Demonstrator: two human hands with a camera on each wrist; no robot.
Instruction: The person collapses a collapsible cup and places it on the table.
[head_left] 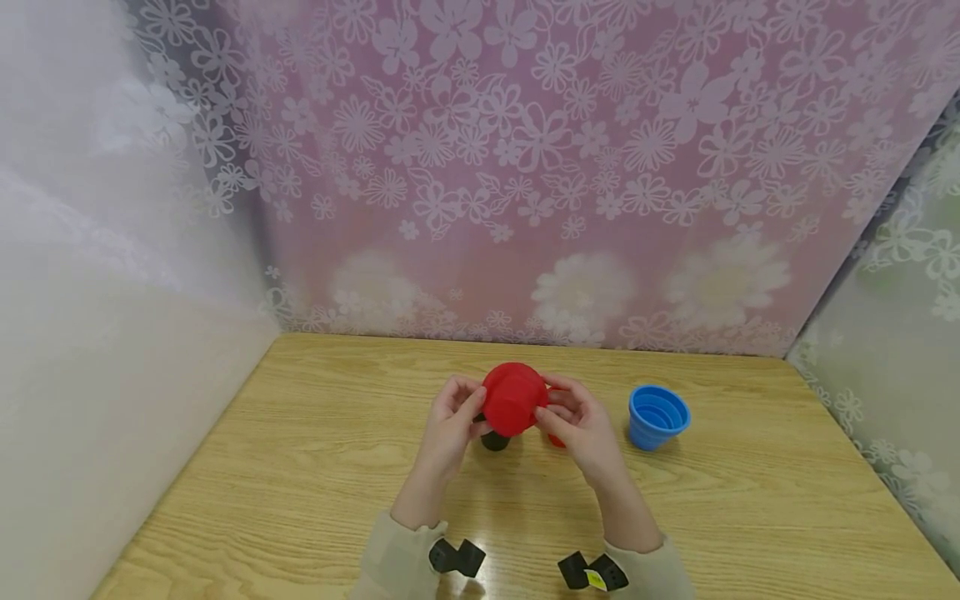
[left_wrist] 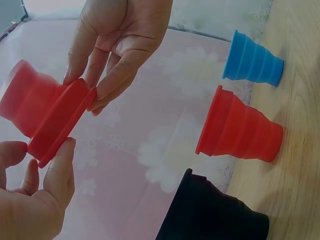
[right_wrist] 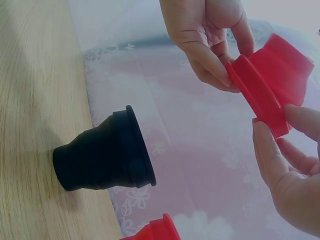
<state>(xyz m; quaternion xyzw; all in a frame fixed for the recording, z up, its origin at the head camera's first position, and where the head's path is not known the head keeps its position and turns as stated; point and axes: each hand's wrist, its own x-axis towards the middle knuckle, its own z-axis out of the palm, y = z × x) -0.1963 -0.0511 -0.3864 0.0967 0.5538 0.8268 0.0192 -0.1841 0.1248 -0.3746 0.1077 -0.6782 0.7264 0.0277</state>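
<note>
Both hands hold a red collapsible cup (head_left: 513,400) above the table, its base tilted up toward the head camera and its rim facing down. My left hand (head_left: 448,429) pinches the rim band from the left with thumb and fingers. On the opposite side, my right hand (head_left: 583,429) pinches the same band. Below the hands a black cup (right_wrist: 107,152) stands upright on the table. Another red cup (left_wrist: 242,125) stands beside it, also upright. In the head view both are mostly hidden behind the hands and the held cup.
An upright blue cup (head_left: 657,417) stands to the right of my right hand, with its mouth up. The wood-grain table (head_left: 315,467) ends at a pink flowered curtain (head_left: 480,167) behind. Pale walls or curtains rise on the left and right.
</note>
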